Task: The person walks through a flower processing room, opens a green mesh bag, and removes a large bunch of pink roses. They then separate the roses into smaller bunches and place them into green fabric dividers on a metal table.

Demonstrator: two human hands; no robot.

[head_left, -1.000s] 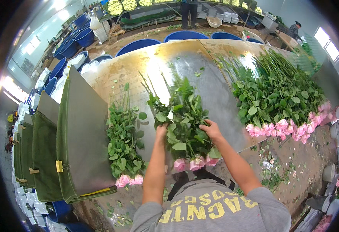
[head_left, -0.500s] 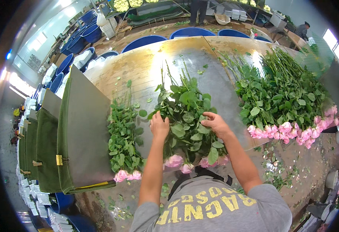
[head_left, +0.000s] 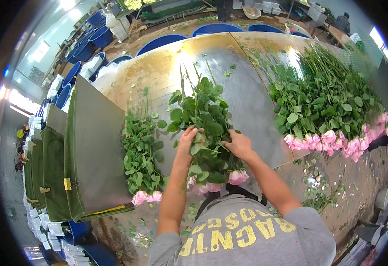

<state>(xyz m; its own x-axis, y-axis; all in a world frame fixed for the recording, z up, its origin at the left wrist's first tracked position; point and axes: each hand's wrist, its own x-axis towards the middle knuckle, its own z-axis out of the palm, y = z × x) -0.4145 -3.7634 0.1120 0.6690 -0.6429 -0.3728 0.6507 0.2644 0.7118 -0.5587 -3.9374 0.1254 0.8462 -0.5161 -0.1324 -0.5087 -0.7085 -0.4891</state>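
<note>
A bunch of pink roses (head_left: pixel 209 113) lies in front of me on the metal table (head_left: pixel 256 128), blooms toward me and stems pointing away. My left hand (head_left: pixel 187 141) presses around its left side, fingers curled among the leaves. On the other side, my right hand (head_left: pixel 238 144) grips the foliage, its fingertips partly hidden by leaves. The pink blooms (head_left: pixel 237 177) hang at the near table edge by my waist. To the left lies a smaller bunch of roses (head_left: pixel 141 150), apart from my hands.
A large pile of pink roses (head_left: pixel 327 102) covers the table's right side. Upright grey boards with green cloth (head_left: pixel 98 146) stand at left, with clips on them. Blue tubs (head_left: pixel 161 43) line the far edge. Leaf litter (head_left: pixel 322 190) covers the floor. A person (head_left: pixel 342 23) is far right.
My hands have come closer together, squeezing the bunch narrower. The right hand has moved left, and the blooms have bunched together. My view has shifted slightly.
</note>
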